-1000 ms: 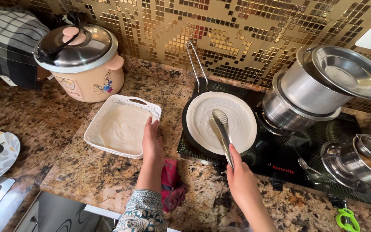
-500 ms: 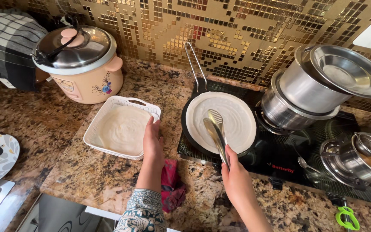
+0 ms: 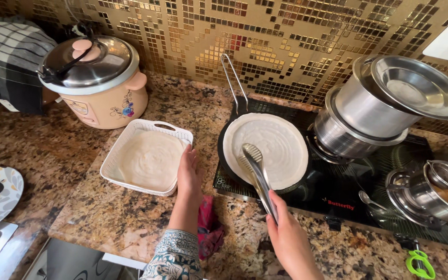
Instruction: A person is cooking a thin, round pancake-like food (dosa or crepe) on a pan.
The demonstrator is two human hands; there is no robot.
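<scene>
Right hand (image 3: pixel 286 236) gripping tongs (image 3: pixel 257 176) frame centre, fingers wrapped around handles; tips resting on thin flatbread (image 3: pixel 273 148), likely soft, tearable—take edge. Left hand (image 3: pixel 189 173), fingers together, touching white basket (image 3: pixel 130 137).

The left hand (image 3: pixel 189 173) is bare, and its forearm ends in a sleeve (image 3: pixel 175 256) of grey-blue cloth printed with a pale paisley pattern. The right hand (image 3: pixel 289 236) and its forearm are bare, with no sleeve showing.
</scene>
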